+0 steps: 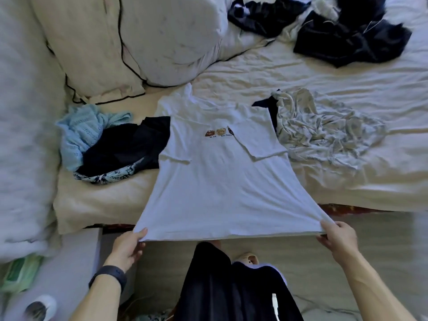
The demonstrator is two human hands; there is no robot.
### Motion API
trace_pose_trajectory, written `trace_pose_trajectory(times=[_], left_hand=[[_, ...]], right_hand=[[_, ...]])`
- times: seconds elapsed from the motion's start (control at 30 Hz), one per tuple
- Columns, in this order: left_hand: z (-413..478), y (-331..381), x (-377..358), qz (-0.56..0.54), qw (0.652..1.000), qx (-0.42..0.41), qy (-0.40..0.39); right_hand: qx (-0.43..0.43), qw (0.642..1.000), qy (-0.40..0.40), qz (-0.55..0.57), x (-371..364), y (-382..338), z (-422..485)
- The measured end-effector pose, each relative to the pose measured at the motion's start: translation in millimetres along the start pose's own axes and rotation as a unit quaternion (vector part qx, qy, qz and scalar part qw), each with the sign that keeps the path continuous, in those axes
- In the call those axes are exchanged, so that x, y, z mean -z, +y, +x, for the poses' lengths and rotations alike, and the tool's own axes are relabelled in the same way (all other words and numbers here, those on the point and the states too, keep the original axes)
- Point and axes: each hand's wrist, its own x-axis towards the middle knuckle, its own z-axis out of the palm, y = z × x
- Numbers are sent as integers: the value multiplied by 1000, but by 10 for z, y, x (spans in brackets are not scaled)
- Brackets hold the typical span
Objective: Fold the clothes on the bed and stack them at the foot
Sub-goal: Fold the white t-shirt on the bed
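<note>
On the rumpled bed (301,72) lay a white T-shirt (220,181); your left hand (129,247) and right hand (338,238) pinched its near hem corners.

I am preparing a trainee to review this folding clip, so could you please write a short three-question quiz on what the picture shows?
1. True or false: the white T-shirt lies on the bed with its bear print facing up.
2. Where do the left hand and right hand have their grip on the shirt? A) the collar B) the two hem corners C) the sleeves
3. What colour is the knitted garment lying to the left of the shirt?

Key: 1 true; 2 B; 3 light blue.
</note>
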Motion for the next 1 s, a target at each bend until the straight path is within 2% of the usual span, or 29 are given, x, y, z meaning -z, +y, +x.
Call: trace_pose_trajectory(times=[0.13,0.23,0.33,0.43,0.6,0.7,0.8,1.0], left_hand=[[-339,-235,113,-118,991,59,-15],[-490,-377,167,-132,990,56,4],[-500,-339,184,-135,990,-2,39],[-457,-30,136,-115,989,-85,43],[-294,812,-59,-82,986,-135,-47],[-60,1337,-170,23,980,-177,-88],[282,1856,-371,146,954,-261,-35],[1278,2558,-1041,218,918,-323,68]], right_hand=[[-44,995,-4,86,174,125,-289],[-72,990,12,124,237,226,-486],[-87,983,20,163,263,246,-571],[-53,975,4,218,177,39,-543],[-33,958,-81,274,-112,-726,-384],[36,972,-132,193,-368,-1238,-156],[118,987,-101,52,-745,-1698,181],[187,979,-21,-78,-1645,-2304,1166]])
